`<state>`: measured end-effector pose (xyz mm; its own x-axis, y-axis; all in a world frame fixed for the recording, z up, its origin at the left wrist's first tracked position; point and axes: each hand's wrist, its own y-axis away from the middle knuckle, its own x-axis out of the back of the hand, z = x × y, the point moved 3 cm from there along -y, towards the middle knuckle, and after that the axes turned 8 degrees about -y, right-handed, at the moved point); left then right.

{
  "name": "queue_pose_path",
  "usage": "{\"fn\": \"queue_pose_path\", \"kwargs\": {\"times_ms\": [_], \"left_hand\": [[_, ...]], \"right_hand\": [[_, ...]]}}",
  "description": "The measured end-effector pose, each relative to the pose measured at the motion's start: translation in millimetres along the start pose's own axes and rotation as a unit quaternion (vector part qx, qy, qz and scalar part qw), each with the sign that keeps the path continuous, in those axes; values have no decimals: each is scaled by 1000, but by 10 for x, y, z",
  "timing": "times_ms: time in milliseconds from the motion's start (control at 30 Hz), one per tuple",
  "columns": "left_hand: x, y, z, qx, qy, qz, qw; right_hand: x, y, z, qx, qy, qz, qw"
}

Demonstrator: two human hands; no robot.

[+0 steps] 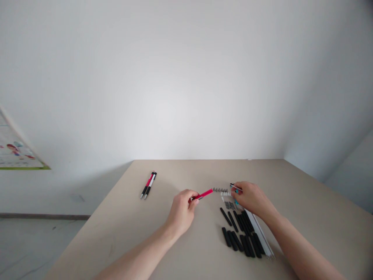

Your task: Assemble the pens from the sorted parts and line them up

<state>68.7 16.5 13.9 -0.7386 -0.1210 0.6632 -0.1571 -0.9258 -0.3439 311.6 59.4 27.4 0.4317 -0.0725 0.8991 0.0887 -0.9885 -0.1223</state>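
My left hand (182, 208) is closed on a red pen barrel (204, 194), which points up and to the right above the beige table (131, 229). Over a cluster of small pen parts, my right hand (250, 198) is closed, pinching a thin part (234, 188) that I cannot make out. A row of small metal tips and springs (220, 190) lies between the two hands. Just below my right hand lie several black pen grips (239, 233) in two rows, with white refill tubes (262, 237) beside them.
Two assembled pens (148, 185), one red and one white, lie side by side at the table's far left. A plain white wall stands behind the table. A colourful poster (14, 151) hangs low on the left wall, above a grey floor.
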Motion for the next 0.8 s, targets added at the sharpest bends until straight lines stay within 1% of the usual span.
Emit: {"fn": "queue_pose_path", "kwargs": {"times_ms": [133,200,233,300,367,433,500,733,800], "left_hand": [[4,0,9,3,1,-3,1000],[6,0,14,4,1,-5,1000],[8,1,16,3,0,-5,1000],[14,2,24,-2,0,-4,1000],[23,4,34,-10,-1,-1,1000],[30,5,45,-18,-5,-1,1000],[35,5,54,-22,-11,-2,1000],[27,3,63,-24,-19,-11,999],[27,3,66,-27,-13,-11,999]], "right_hand": [[-3,5,20,3,5,12,1000],[39,15,10,-4,3,39,999],[73,25,-5,-9,-3,62,998],[143,55,-57,-17,-46,111,993],[177,89,-133,-17,-137,126,982],[163,117,-220,-7,-235,101,967],[129,137,-298,10,-299,73,951],[41,166,-417,55,-411,31,909],[16,171,-433,68,-426,16,902]]}}
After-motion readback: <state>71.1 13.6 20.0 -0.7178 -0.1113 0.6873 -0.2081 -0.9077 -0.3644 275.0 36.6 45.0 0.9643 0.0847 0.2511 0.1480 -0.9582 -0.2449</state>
